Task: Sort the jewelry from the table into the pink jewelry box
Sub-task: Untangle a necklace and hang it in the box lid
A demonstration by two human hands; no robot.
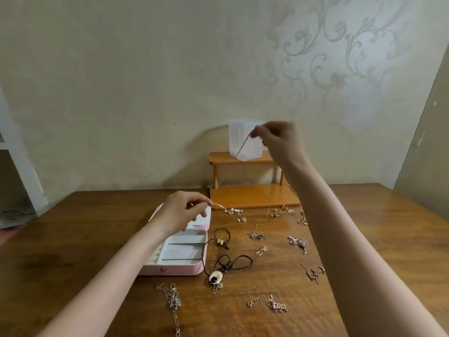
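The pink jewelry box (181,270) lies open on the wooden table, its pale compartments showing. My left hand (181,214) hovers above the box and pinches one end of a thin chain (222,207) whose small charms hang near the table. My right hand (279,139) is raised high in front of the clear container and pinches a thin strand (243,146) that slants down to the left. Whether both hands hold the same chain I cannot tell. Several chains, rings and earrings lie scattered right of the box, including a black cord necklace (224,260) with a white pendant.
A small two-tier orange wooden shelf (252,194) stands at the back of the table against the wall, with a clear plastic container (244,141) on top. A chain with a lettered pendant (273,305) lies near the front. A tangled silver chain (173,301) lies before the box.
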